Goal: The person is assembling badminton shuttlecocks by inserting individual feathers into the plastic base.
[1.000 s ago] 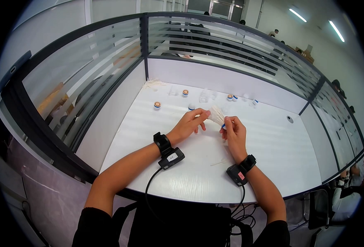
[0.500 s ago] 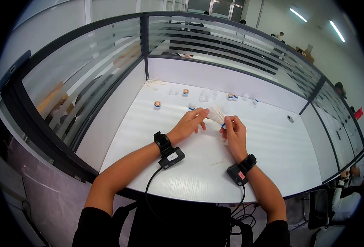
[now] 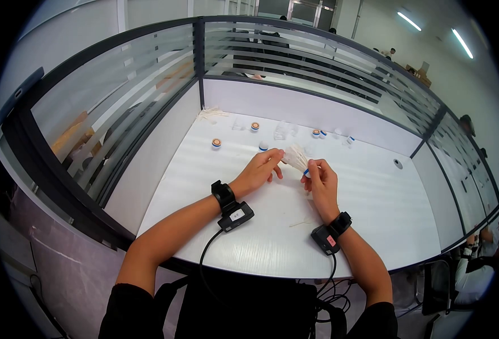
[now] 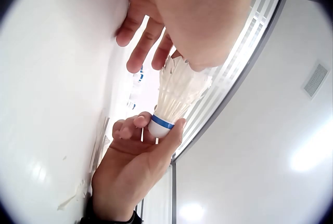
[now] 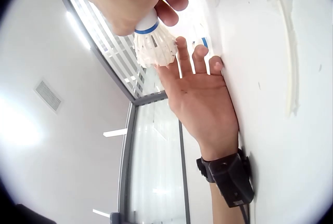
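Observation:
A white feather shuttlecock (image 3: 297, 158) with a blue band round its base is held over the table, tilted with its feathers up and to the left. My right hand (image 3: 323, 181) grips the rounded base between thumb and fingers, as the left wrist view shows with the shuttlecock (image 4: 177, 89). At the wide end, my left hand (image 3: 259, 171) pinches the feather edge between thumb and index finger. Its other fingers (image 4: 146, 47) stand apart from the feathers. The left thumb tip partly hides the feather rim.
One loose feather (image 3: 301, 224) lies on the white table (image 3: 249, 237) near the right wrist. A pile of feathers (image 3: 212, 114) sits in the far left corner. Several shuttlecock bases (image 3: 255, 127) and whitish feather skirts (image 3: 280, 131) stand toward the back partition (image 3: 306, 104).
The left fingertips have shifted slightly left along the feather rim. The right hand keeps its grip on the base, almost still.

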The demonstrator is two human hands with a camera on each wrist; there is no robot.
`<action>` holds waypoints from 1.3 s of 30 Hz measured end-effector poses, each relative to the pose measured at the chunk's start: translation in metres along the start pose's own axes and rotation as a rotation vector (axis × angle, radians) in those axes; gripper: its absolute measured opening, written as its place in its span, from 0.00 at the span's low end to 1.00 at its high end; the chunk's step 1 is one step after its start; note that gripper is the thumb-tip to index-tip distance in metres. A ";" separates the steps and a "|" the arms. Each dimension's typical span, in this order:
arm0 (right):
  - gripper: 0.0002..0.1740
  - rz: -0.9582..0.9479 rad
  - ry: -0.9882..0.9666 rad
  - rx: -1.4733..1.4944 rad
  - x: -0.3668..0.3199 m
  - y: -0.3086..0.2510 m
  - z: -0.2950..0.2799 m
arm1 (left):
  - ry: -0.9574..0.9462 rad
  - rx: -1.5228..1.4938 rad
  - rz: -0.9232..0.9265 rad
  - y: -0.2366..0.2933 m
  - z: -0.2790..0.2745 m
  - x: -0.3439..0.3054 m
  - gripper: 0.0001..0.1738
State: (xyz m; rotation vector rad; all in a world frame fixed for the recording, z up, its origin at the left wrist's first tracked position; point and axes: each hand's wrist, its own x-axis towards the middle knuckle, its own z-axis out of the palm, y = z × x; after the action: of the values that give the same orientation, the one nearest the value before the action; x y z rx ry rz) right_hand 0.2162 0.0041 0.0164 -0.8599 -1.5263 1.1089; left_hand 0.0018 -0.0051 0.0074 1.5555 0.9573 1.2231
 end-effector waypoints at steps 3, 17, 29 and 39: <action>0.15 -0.005 -0.010 0.004 0.000 0.000 0.000 | 0.002 0.003 0.018 -0.002 0.000 0.001 0.28; 0.14 -0.010 -0.008 -0.048 -0.001 -0.001 0.001 | 0.053 -0.011 -0.048 -0.002 0.001 0.001 0.25; 0.13 -0.044 -0.017 -0.085 -0.001 -0.002 0.004 | 0.037 0.170 -0.067 0.008 0.004 -0.002 0.24; 0.14 -0.046 -0.009 -0.055 -0.001 0.001 0.003 | 0.074 -0.016 0.021 -0.004 0.000 0.000 0.21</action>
State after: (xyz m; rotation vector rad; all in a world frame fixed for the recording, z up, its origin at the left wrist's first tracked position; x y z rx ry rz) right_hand 0.2134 0.0029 0.0154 -0.8537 -1.5833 1.0427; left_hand 0.0012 -0.0037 0.0036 1.5196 0.9785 1.3078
